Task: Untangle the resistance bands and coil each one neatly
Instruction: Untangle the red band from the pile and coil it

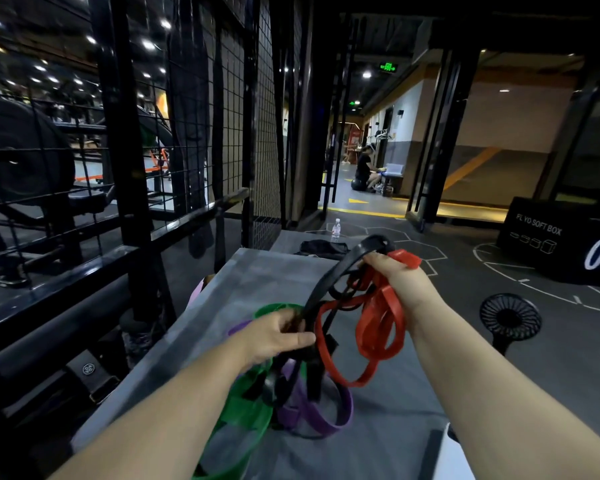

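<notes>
Holding a tangle of flat rubber loops over the grey padded desk [257, 275], both hands work with bare forearms.

Left hand [278, 336]: low over the middle of the desk. Grip curled round a bunch of strands of the black rubber resistance band [329, 275], thumb laid across them.

Right hand [400, 280]: higher, further off and to the right. Grip closed on the top bends of the black band and the red rubber resistance band [378, 327] together. A red end sticks out past the knuckles.

Black band: runs on a slant from the right hand down to the left hand, then drops in loose loops into the pile on the desk.

Red band: hangs from the right hand in several loops. One loop crosses the black strands just right of the left hand. Cannot tell whether its lowest loop touches the desk.

Green rubber resistance band [246, 417]: lies on the desk in wide loops under the left forearm, near the desk's left edge.

Purple rubber resistance band [323, 415]: lies on the desk just right of the green one, with black strands lying across it.

Surroundings: a clear plastic water bottle [336, 230] stands upright beyond the far end of the desk, beside a black bag [323, 249]. A small black fan [510, 320] stands on the floor to the right. A black box lettered PLYO SOFT BOX [548, 244] sits behind it. A black wire-mesh partition [250, 133] rises on the left.
</notes>
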A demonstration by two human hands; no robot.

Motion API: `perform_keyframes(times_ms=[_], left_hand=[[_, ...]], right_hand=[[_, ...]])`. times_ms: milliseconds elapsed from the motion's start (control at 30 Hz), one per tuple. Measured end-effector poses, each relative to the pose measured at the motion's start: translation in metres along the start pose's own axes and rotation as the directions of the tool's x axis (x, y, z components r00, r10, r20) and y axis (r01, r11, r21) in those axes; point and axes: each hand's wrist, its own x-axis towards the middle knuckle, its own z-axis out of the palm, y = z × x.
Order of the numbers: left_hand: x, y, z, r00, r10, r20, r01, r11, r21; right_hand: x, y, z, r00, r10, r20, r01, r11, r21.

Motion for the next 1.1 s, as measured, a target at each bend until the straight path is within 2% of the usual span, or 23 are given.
perform_keyframes(times_ms=[67, 133, 233, 333, 400, 500, 567, 667, 767, 867, 933, 1100], left_hand=[[-0.003, -0.003, 0.006, 0.996, -0.039, 0.075, 0.036, 0.998, 0.043], [-0.003, -0.006, 0.008, 0.99, -0.081, 0.113, 0.06, 0.982, 0.178], [-0.001, -0.01, 0.001, 0.981, -0.138, 0.133, 0.093, 0.95, 0.297], [-0.002, -0.007, -0.004, 0.974, -0.178, 0.14, 0.091, 0.873, 0.48], [-0.004, 0.0, -0.005, 0.986, -0.142, 0.088, 0.081, 0.867, 0.491], [-0.002, -0.001, -0.009, 0.997, -0.048, -0.063, 0.072, 0.883, 0.464], [-0.003, -0.003, -0.012, 0.988, -0.002, -0.152, 0.06, 0.925, 0.376], [0.0, -0.005, -0.011, 0.944, 0.048, -0.328, -0.004, 0.991, 0.132], [0.006, -0.001, -0.005, 0.864, 0.027, -0.503, -0.05, 0.998, -0.034], [0.011, 0.008, 0.001, 0.809, -0.063, -0.585, -0.1, 0.965, -0.243], [0.016, 0.009, 0.003, 0.772, -0.14, -0.62, -0.126, 0.922, -0.366], [0.029, -0.001, 0.0, 0.636, -0.282, -0.718, -0.093, 0.896, -0.434]], right_hand=[[0.002, 0.005, 0.002, 0.999, 0.033, -0.021, -0.032, 0.999, 0.019], [0.003, 0.007, 0.003, 0.999, 0.039, -0.022, -0.039, 0.999, -0.011], [0.002, 0.008, 0.0, 0.999, 0.041, -0.002, -0.041, 0.998, -0.054], [0.002, 0.011, -0.006, 1.0, 0.01, -0.013, -0.011, 0.991, -0.136], [0.003, 0.014, -0.01, 1.0, 0.01, 0.006, -0.009, 0.986, -0.166], [0.002, 0.017, -0.018, 0.999, 0.019, 0.05, -0.011, 0.99, -0.141], [0.001, 0.018, -0.025, 0.996, 0.016, 0.084, 0.003, 0.977, -0.215], [-0.001, 0.023, -0.036, 0.989, 0.045, 0.138, 0.02, 0.901, -0.433], [-0.002, 0.032, -0.039, 0.97, 0.107, 0.216, 0.054, 0.778, -0.625], [-0.003, 0.04, -0.036, 0.95, 0.132, 0.284, 0.117, 0.693, -0.711], [-0.005, 0.042, -0.033, 0.946, 0.131, 0.296, 0.124, 0.698, -0.705], [-0.012, 0.04, -0.027, 0.876, 0.228, 0.425, 0.05, 0.833, -0.551]])
